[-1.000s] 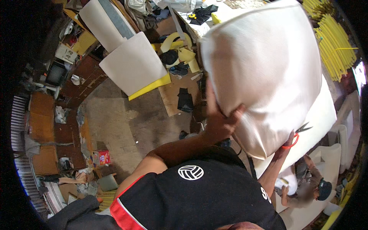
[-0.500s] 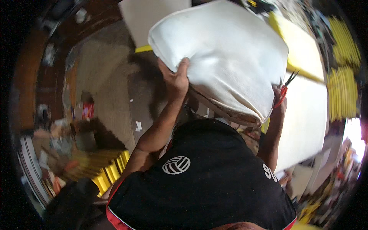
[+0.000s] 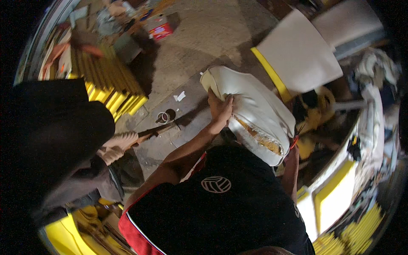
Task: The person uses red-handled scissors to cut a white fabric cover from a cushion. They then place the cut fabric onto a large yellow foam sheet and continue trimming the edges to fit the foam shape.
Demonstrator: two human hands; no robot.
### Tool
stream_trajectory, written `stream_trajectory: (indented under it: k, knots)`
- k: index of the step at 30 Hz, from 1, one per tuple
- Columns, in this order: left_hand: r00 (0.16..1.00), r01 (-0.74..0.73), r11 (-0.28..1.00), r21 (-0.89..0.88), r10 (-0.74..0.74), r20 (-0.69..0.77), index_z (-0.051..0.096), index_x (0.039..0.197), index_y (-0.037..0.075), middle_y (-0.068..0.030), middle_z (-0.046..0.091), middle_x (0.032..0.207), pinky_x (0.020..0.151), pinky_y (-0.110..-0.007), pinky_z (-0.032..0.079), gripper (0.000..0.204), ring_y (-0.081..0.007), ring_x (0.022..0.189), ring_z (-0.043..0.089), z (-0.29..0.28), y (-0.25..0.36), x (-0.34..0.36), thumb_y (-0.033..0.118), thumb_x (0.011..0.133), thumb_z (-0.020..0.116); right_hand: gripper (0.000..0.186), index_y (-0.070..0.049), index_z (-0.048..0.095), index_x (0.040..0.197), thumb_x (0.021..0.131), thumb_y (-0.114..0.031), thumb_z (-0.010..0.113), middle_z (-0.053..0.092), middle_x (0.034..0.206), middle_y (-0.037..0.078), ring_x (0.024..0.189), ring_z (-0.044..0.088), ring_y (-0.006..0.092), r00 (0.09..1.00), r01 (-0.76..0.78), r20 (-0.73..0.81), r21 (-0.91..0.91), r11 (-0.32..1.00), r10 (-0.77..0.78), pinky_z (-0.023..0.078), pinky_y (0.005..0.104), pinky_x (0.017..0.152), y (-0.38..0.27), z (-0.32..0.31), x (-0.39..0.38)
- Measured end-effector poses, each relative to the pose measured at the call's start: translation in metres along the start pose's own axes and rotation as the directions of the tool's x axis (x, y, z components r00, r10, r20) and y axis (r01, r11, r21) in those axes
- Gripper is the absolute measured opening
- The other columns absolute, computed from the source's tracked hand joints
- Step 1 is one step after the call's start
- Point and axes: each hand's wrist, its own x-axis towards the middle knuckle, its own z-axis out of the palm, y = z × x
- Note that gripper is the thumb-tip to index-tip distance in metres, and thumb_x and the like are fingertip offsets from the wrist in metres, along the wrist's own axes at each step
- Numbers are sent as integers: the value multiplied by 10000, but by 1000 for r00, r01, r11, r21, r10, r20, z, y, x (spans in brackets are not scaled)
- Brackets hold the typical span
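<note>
A white padded cushion [image 3: 259,95] is tilted in front of my chest, held between both hands. Along its near side the cover gapes, and yellow-brown filling [image 3: 270,145] shows in the slit. My left hand [image 3: 220,111] is closed on the cushion's left end, thumb on top. At the right end, my right hand [image 3: 292,154] is partly hidden by the cushion's edge. Red-handled scissors [image 3: 294,142] stick up from it, their dark blades blurred.
A person in dark clothes [image 3: 63,136] is close on my left. Beyond is a stack of yellow-edged panels [image 3: 111,85]. A pale board with a yellow edge [image 3: 297,53] stands ahead right. White paper scraps [image 3: 181,96] and a ring [image 3: 162,117] lie on the floor. Yellow-and-white slabs [image 3: 335,199] are at right.
My view has swung left, bringing the person into sight. The cushion has come nearer my chest and turned, so its gaping side shows more. Both hands still hold it.
</note>
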Motion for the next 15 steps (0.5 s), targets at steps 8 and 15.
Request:
stream_trajectory:
  k: [8, 15]
  knots:
    - [869, 203, 977, 63, -150, -472, 309, 1388, -103, -307, 624, 1127, 863, -442, 541, 863, -412, 991, 656, -56, 6, -9, 242, 734, 753, 515, -9, 549, 1321, 990, -401, 517, 666, 1170, 137, 1019, 655, 251, 918, -256, 192, -383, 887, 348, 543, 419, 894, -49, 34, 152]
    - [644, 357, 922, -148, -357, -677, 192, 1474, -93, -358, 498, 1318, 1056, -460, 433, 1038, -444, 1218, 537, -76, 28, -56, 307, 717, 778, 456, -54, 578, 1241, 948, -403, 596, 619, 969, 32, 754, 577, 152, 826, -107, 320, -719, 687, 464, 494, 324, 626, -91, 159, 213]
